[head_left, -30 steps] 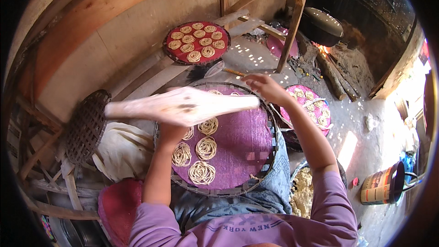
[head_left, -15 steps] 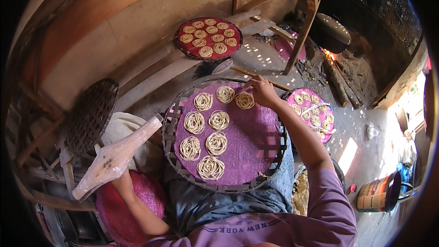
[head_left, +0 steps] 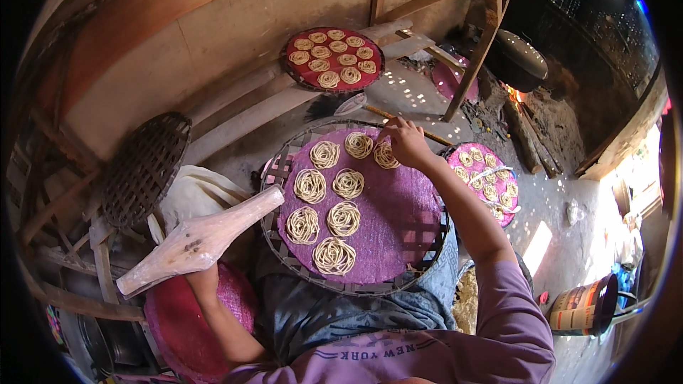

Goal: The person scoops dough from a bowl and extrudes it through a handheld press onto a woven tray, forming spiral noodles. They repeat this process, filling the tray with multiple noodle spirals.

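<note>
A round dark woven tray rests on my lap, covered with a purple mesh cloth. Several coils of pale dough strands lie on the cloth, mostly in its left half. My right hand is at the top coil on the right; its fingers are bent together over the coil, and their tips are hidden. At the left, my left hand grips a pale, plastic-looking tapered implement from below. The implement's narrow end reaches over the tray's left rim, and my left fingers are mostly hidden behind it.
A red-lined tray of coils sits on a wooden bench at the back. A smaller pink-lined tray is on the right. Fire burns under a dark pan at far right. A bucket and an empty woven tray stand at the sides.
The implement in my left hand has tilted flatter, its narrow end now over the tray's rim. My right hand has shifted slightly left over the coil. The whole view has turned a little.
</note>
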`<move>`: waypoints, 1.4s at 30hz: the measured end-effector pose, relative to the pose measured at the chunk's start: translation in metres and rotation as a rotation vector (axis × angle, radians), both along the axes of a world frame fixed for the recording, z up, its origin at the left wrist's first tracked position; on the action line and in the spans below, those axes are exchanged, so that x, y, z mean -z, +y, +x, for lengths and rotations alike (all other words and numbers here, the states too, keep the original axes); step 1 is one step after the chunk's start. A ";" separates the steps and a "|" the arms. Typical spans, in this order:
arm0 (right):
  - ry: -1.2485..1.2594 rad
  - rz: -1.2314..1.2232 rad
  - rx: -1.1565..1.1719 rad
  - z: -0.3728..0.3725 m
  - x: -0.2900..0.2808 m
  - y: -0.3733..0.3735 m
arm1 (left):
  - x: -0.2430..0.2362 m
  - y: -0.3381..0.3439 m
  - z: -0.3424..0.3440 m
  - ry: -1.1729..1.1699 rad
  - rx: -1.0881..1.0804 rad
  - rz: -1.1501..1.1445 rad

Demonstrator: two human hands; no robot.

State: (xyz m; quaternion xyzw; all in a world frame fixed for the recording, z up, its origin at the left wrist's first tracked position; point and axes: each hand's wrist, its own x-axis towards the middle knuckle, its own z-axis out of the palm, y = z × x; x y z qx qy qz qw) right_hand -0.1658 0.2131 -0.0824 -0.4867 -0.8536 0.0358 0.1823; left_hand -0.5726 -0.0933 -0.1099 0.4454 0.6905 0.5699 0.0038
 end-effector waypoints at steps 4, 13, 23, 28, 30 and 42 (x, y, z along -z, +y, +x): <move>-0.081 0.040 0.022 0.004 -0.002 0.000 | -0.001 -0.001 -0.001 -0.055 0.013 -0.037; -0.121 0.122 0.007 0.008 -0.006 -0.008 | -0.006 0.002 0.011 0.013 0.016 0.005; -0.054 0.176 0.020 0.011 -0.015 -0.019 | -0.002 -0.004 0.011 0.012 0.035 0.037; 0.036 0.009 -0.045 0.015 -0.011 -0.029 | 0.002 -0.005 0.008 -0.028 0.039 0.047; 0.033 0.038 -0.055 0.015 -0.009 -0.032 | 0.003 -0.004 0.008 -0.011 0.032 0.025; 0.083 0.015 -0.037 0.011 -0.003 -0.034 | 0.000 -0.004 0.012 -0.017 0.062 0.020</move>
